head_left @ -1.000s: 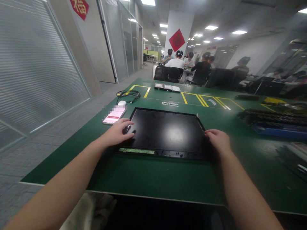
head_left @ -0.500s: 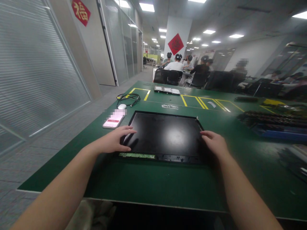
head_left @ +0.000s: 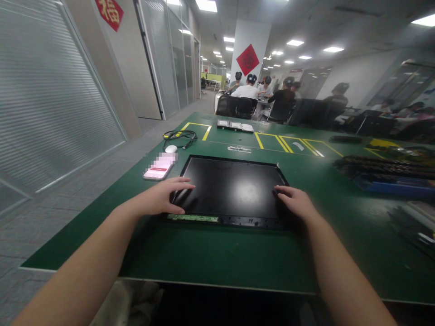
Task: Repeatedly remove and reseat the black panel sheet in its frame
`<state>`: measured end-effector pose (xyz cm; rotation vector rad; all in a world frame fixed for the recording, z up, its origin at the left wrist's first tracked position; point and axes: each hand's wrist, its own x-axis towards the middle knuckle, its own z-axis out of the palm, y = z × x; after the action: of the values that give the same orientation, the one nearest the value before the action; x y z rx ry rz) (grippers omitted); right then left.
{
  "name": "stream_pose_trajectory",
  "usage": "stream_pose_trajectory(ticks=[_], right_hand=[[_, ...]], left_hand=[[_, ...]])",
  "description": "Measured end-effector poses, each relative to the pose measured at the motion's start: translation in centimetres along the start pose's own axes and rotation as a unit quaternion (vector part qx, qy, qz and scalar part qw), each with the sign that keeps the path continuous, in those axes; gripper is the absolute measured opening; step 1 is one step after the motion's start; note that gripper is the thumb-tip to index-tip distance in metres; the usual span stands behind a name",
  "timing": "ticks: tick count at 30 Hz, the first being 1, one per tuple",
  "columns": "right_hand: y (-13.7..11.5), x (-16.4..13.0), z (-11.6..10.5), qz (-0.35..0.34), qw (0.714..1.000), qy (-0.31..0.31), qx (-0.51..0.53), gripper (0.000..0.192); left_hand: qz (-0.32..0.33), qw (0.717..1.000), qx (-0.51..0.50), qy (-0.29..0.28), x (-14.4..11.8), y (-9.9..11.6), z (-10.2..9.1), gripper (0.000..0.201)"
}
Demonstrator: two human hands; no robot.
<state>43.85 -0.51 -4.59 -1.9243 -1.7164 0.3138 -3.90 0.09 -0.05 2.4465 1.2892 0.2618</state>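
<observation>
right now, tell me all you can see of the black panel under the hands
The panel is a flat black rectangle with a glossy face that mirrors a ceiling light. It lies flat on the green table. Its near edge shows a bare strip: a greenish circuit board on the left, black frame on the right. The left hand rests open on its near left corner, and the right hand on its near right corner. A phone lies apart, to its left.

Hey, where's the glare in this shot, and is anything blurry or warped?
Head view: a ceiling light reflects as a soft bright patch on the black panel, between the left hand and right hand; the table's right end and the seated people at the back are smeared; the wide lens bows the wall on the left and stretches both forearms.
</observation>
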Motion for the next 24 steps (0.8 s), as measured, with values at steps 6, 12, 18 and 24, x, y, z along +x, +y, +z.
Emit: stream_pose_trajectory(ticks=[6, 12, 18, 24], right_hand=[[-0.10, 0.07, -0.03, 0.006, 1.000, -0.011, 0.006, 0.031], [-0.18, 0.07, -0.07, 0.004, 1.000, -0.008, 0.013, 0.028], [-0.23, 0.01, -0.17, 0.001, 1.000, -0.007, 0.011, 0.027], [-0.59, -0.03, -0.25, 0.009, 1.000, -0.015, 0.004, 0.027]], left_hand=[[0.028, 1.000, -0.008, 0.001, -0.05, 0.06, 0.07, 0.066], [0.077, 0.997, -0.007, 0.020, 0.08, 0.13, 0.30, 0.056], [0.094, 0.995, 0.002, 0.028, 0.15, 0.02, 0.51, 0.051], [0.099, 0.995, 0.004, 0.023, 0.15, 0.24, 0.46, 0.048]])
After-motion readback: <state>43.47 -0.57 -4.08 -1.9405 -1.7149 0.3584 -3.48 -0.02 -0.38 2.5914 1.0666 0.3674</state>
